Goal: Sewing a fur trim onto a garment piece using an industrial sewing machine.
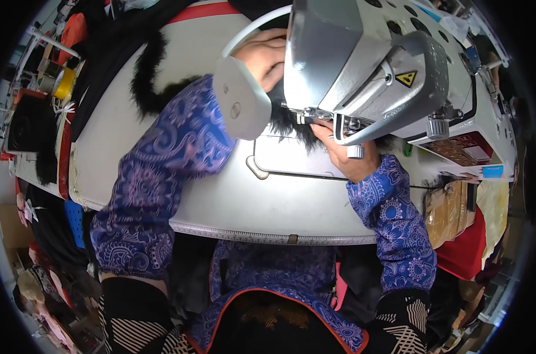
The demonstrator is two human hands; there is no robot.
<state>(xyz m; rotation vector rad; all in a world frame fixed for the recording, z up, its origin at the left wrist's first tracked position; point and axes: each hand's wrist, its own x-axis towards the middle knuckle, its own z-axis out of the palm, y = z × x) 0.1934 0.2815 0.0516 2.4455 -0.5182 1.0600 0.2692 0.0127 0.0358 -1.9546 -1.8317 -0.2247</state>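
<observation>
A yellow tape roll (pixel 63 83) is sitting far left of the left hand, beside a dark box (pixel 26 125). Red cloth (pixel 465 248) and brown packages (pixel 448 211) are lying right of the right hand, below a red-brown control panel (pixel 461 148).

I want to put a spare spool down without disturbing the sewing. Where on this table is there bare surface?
The white table is bare along its front edge, between the two patterned sleeves. Another bare stretch lies at the far left, beyond the black fur trim. Crowded: under the sewing machine, where the left hand and right hand work the fur.
</observation>
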